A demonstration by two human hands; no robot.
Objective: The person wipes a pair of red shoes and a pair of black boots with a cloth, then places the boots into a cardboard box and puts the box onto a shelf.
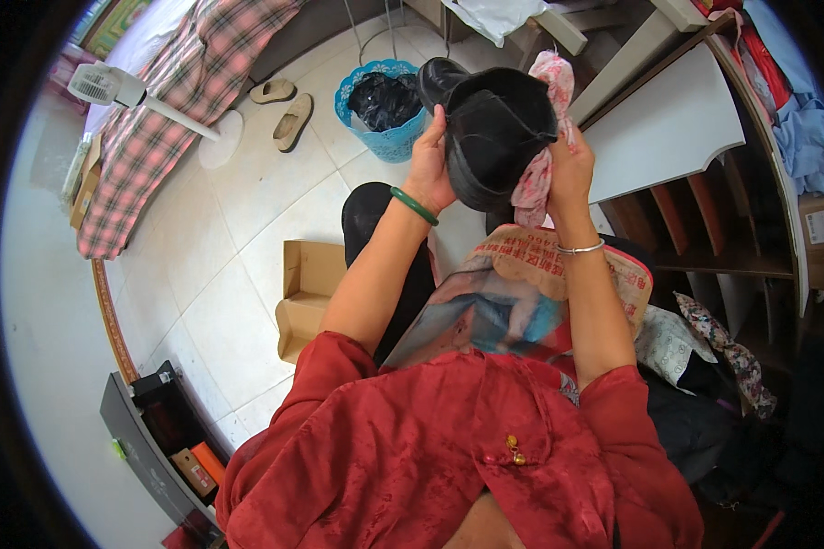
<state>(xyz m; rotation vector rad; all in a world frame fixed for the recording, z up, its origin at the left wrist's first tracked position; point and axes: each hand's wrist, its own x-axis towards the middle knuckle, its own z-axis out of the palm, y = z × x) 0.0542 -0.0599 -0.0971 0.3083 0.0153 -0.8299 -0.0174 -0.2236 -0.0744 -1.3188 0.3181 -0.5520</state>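
A black leather ankle boot [487, 137] is held up in front of me, its opening turned towards me and its toe pointing away to the upper left. My left hand [434, 165] grips the boot's left side, thumb up; a green bangle circles that wrist. On the right, my right hand [571, 171] holds a pink and white cloth [537, 182] against the boot's shaft, and a silver bangle is on this wrist. The fingers behind the boot and cloth are hidden. A printed apron [481, 302] lies over my lap.
Beyond my left hand stands a blue plastic basket [388, 144] with a black bag inside. An open cardboard box [309, 295] lies on the tiled floor, left of my leg. Beige shoes [293, 123] and a white stand fan [178, 117] are farther left. A wooden shelf unit [735, 264] is at right.
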